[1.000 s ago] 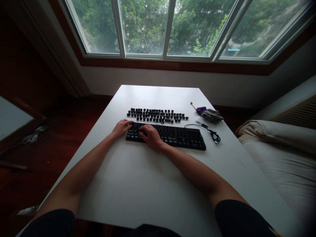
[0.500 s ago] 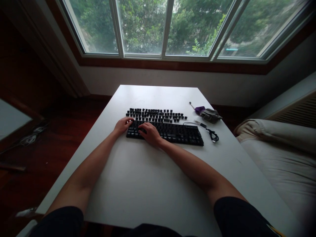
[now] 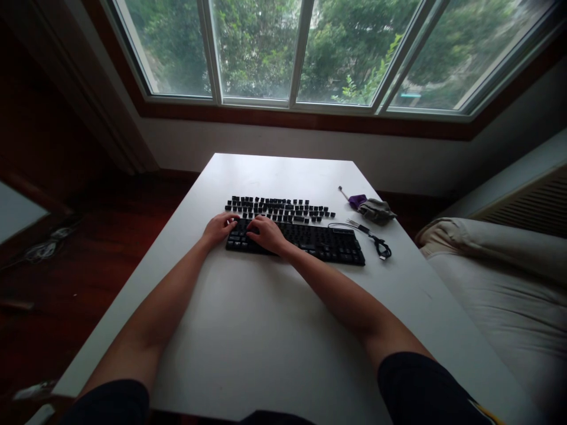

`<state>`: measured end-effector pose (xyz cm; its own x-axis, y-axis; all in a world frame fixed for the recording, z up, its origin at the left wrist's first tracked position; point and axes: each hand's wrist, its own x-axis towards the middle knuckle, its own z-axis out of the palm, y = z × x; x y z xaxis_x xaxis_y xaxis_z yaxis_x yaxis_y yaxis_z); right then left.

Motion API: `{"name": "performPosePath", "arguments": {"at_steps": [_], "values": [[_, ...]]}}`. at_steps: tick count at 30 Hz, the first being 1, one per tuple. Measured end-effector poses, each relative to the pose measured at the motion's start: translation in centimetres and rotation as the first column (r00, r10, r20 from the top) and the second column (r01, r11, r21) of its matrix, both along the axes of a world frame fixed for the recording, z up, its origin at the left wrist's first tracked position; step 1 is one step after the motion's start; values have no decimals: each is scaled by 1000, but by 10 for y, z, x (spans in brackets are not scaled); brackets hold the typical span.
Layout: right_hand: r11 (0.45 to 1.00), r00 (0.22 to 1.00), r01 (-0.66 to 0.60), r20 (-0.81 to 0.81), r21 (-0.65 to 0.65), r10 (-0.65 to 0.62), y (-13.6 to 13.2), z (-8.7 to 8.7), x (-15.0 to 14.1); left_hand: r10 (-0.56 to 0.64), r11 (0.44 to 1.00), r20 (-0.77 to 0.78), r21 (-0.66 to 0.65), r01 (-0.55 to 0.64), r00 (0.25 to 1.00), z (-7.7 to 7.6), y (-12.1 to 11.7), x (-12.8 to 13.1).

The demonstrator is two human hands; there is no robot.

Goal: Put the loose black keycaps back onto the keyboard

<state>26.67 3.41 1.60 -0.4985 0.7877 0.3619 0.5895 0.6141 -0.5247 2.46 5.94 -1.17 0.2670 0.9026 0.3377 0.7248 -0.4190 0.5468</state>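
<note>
A black computer keyboard (image 3: 330, 244) lies flat on the white table (image 3: 266, 330), with part of its surface lacking raised caps. At its upper left corner is my left hand (image 3: 218, 228), thumb and forefinger bent round the edge. My right hand (image 3: 268, 234) lies over the left part of the keys, thumb and forefinger apart, fingertips down on the board. No object shows between them, though the palm hides what is under it. Just beyond the keyboard, loose black keycaps (image 3: 283, 206) are laid out in uneven rows.
Right of the keyboard lie a coiled black cable (image 3: 381, 248), a grey cloth (image 3: 376, 209) with a purple part, and a thin brush-like stick (image 3: 344, 192). A pale sofa (image 3: 478, 277) stands along the table's right side. Beyond the far edge is a window (image 3: 257, 53).
The view has tilted slightly. My right hand has shifted a little up and to the left over the keys; my left hand stays at the corner.
</note>
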Motion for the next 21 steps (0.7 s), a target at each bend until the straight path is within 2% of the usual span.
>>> {"name": "performPosePath", "arguments": {"at_steps": [5, 10, 21], "values": [[1000, 998, -20, 51, -2, 20, 2, 0, -5, -8, 1000, 11, -6, 8, 1000, -1, 1, 0], [997, 998, -33, 57, -64, 36, 8, 2, -5, -11, 1000, 11, -8, 11, 1000, 0, 1, 0], [998, 994, -57, 97, -21, 59, 7, 1, -3, -9, 1000, 3, 4, 9, 1000, 1, 0, 1]]}}
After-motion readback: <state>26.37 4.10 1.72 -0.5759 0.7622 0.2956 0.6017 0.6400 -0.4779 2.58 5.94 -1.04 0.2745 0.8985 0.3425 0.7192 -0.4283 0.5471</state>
